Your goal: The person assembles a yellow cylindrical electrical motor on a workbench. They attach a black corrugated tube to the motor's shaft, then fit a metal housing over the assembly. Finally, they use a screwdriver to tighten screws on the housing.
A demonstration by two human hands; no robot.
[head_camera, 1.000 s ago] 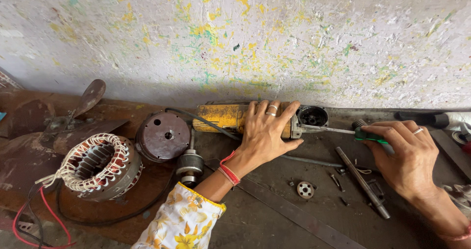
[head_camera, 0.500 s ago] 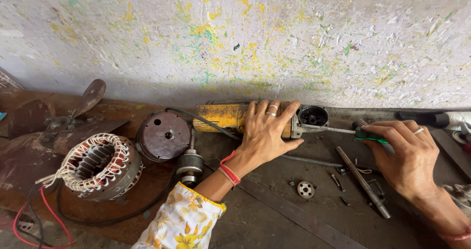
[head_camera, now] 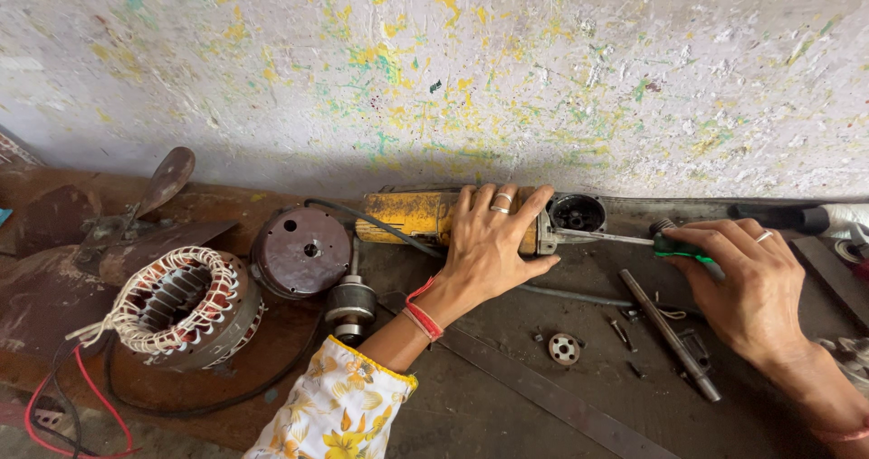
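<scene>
Almost nothing has changed since the earlier frames. The left hand [head_camera: 493, 237] still lies flat on the yellow grinder [head_camera: 425, 215], fingers spread over it, pressing it down by the wall [head_camera: 434, 70]. The right hand [head_camera: 756, 282] is still closed around the green-handled screwdriver [head_camera: 679, 248], whose tip points into the grinder's open round head [head_camera: 577, 213]. A wound motor coil [head_camera: 181, 305] and a round brown cover [head_camera: 301, 251] sit where they were, to the left on the workbench [head_camera: 507, 405].
</scene>
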